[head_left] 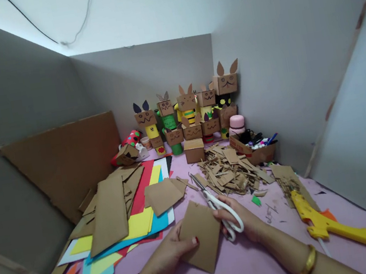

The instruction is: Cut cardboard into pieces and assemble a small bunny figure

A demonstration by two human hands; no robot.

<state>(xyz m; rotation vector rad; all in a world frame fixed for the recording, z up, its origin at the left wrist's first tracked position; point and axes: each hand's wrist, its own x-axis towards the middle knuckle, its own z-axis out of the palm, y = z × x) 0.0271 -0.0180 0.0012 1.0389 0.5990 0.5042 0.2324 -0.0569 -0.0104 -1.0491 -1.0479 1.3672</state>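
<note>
My left hand (169, 254) grips a flat brown cardboard piece (202, 236) by its left side, with the thumb on top. White-handled scissors (217, 203) are in my right hand (240, 220), their blades pointing up and to the left, away from me. Fingers of my right hand are at the right edge of the cardboard piece. Just beyond the held piece, more cut cardboard pieces (164, 195) lie on the pink tabletop (248, 265).
Cardboard scraps (230, 171) are heaped behind my right hand. Coloured paper (141, 224) and cardboard sheets (108, 213) lie left. A yellow glue gun (335, 224) rests right. Cardboard animal figures (187, 102), a closed box (194, 151) and a pen box (258, 155) stand behind.
</note>
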